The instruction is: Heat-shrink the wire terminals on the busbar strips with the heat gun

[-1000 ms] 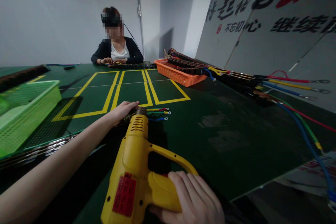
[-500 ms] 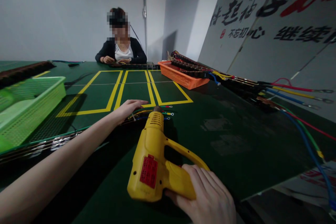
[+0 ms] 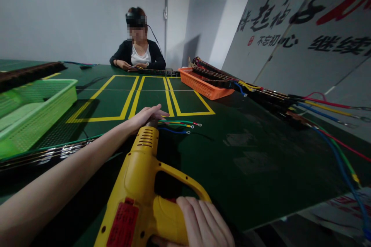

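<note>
In my right hand (image 3: pixel 203 224) is a yellow heat gun (image 3: pixel 139 181), fingers wrapped round its handle. Its metal nozzle (image 3: pixel 152 122) points away from me, close by my left hand (image 3: pixel 146 115). That hand reaches over the wires with its fingers stretched out to the right; the nozzle partly hides it, and I cannot tell whether it touches them. Just beyond the nozzle, a green wire (image 3: pixel 174 122) and a blue wire (image 3: pixel 174 131) run out to the right among several wires with ring terminals (image 3: pixel 192 126).
A light-green basket (image 3: pixel 58 96) stands at left, beside a strip assembly (image 3: pixel 63 152). Further off is an orange basket (image 3: pixel 203 85) bearing more wired strips (image 3: pixel 261 98). Yellow lines (image 3: pixel 124 108) mark the green table (image 3: pixel 246 197). Across it, a person (image 3: pixel 137 52) sits with hands on a strip.
The heat gun and my right hand have shifted left and nearer me, bringing the nozzle beside my left hand. More of the wires' length shows now. The view has turned slightly.
</note>
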